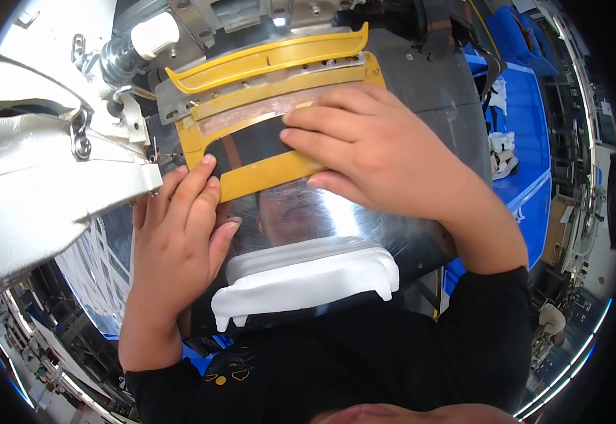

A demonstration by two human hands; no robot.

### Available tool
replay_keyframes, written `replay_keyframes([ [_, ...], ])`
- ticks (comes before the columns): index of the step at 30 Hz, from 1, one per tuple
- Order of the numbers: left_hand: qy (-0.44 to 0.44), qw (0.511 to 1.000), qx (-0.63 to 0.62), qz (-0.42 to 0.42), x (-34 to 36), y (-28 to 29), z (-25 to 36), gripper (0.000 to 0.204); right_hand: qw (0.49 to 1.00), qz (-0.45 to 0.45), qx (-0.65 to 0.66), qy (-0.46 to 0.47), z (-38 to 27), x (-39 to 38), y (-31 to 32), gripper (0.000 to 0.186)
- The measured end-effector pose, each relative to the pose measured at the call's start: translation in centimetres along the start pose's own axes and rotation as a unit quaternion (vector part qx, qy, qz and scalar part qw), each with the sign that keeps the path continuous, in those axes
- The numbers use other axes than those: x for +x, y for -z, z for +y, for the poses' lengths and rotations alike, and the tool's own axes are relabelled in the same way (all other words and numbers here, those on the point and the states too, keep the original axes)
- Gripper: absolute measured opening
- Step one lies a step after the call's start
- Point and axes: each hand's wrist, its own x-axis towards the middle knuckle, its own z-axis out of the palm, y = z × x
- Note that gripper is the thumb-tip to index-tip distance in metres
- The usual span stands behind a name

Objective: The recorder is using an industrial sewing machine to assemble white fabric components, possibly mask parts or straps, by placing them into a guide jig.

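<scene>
A yellow plate-like frame (269,177) lies on the machine bed, with a raised curved yellow strip (269,60) along its far side and a dark area in its middle. My left hand (180,230) is at the frame's near left corner, fingers stretched out and fingertips touching its edge. Over its right part lies my right hand (371,145), fingers extended onto the dark area and thumb near the front yellow bar. That hand hides the frame's right end. Stacked white fabric pieces (308,283) rest near the front edge of the shiny metal bed (301,222).
A white sewing machine head (46,191) stands close on my left, its needle area beside the frame. To the right are blue bins (527,134) with white pieces inside. White strips (96,268) hang at the lower left. Metal fittings (216,21) line the back.
</scene>
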Motion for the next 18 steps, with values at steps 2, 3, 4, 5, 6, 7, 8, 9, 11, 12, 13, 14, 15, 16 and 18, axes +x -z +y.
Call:
replay_keyframes([
  [2, 0.010, 1.000, 0.008, 0.011, 0.0, -0.1, 0.1, 0.050, 1.000, 0.004, 0.007, 0.004, -0.2, 0.4, -0.3, 0.044],
  [3, 0.008, 1.000, 0.006, 0.010, 0.0, -0.2, 0.1, 0.050, 1.000, 0.008, 0.013, 0.008, -0.2, 0.4, -0.4, 0.043],
  [4, 0.011, 1.000, 0.007, 0.010, 0.0, -0.1, 0.1, 0.050, 1.000, 0.008, 0.014, 0.007, 0.0, 0.3, -0.3, 0.043],
  [5, 0.013, 1.000, 0.008, 0.010, 0.0, -0.1, 0.2, 0.050, 1.000, 0.010, 0.002, 0.004, 0.2, 0.3, -0.1, 0.038],
  [6, 0.010, 1.000, 0.006, 0.010, 0.1, -0.1, 0.2, 0.050, 1.000, 0.011, -0.009, 0.000, 0.5, 0.2, 0.1, 0.034],
  [7, 0.015, 1.000, 0.015, 0.010, 0.0, 0.1, 0.3, 0.050, 1.000, 0.011, -0.010, -0.001, 0.8, 0.1, 0.6, 0.034],
  [8, 0.019, 1.000, 0.023, 0.010, 0.0, 0.2, 0.4, 0.050, 1.000, -0.009, -0.027, -0.009, 1.1, -0.1, 1.4, 0.033],
  [9, 0.018, 1.000, 0.022, 0.011, -0.2, 0.5, 0.5, 0.050, 0.998, -0.030, -0.044, -0.017, 1.5, -0.4, 1.9, 0.032],
  [11, 0.023, 0.999, 0.037, 0.003, -0.4, 0.1, 0.6, 0.051, 0.998, -0.008, -0.056, -0.024, 3.1, -1.8, 2.2, 0.025],
  [12, 0.022, 0.999, 0.032, 0.006, -0.3, -0.1, 0.4, 0.051, 0.997, 0.018, -0.063, -0.027, 4.0, -2.1, 2.2, 0.019],
  [13, 0.020, 0.999, 0.032, 0.006, -0.3, 0.0, 0.3, 0.051, 0.996, 0.081, -0.014, -0.039, 4.7, -2.1, 2.2, 0.022],
  [14, 0.019, 0.999, 0.032, 0.006, -0.3, 0.1, 0.4, 0.051, 0.996, 0.079, -0.016, -0.042, 4.6, -2.1, 2.3, 0.022],
  [15, 0.020, 0.999, 0.025, 0.009, -0.3, 0.1, 0.5, 0.051, 0.985, 0.058, 0.061, -0.150, 4.5, -2.0, 2.4, 0.025],
  [16, 0.016, 1.000, 0.022, 0.011, -0.2, 0.1, 0.5, 0.051, 0.957, 0.038, 0.135, -0.255, 4.5, -1.9, 2.5, 0.029],
  [18, 0.016, 1.000, 0.015, 0.009, 0.0, -0.1, 0.4, 0.051, 0.961, 0.053, 0.111, -0.247, 5.0, -2.4, 1.9, 0.034],
])
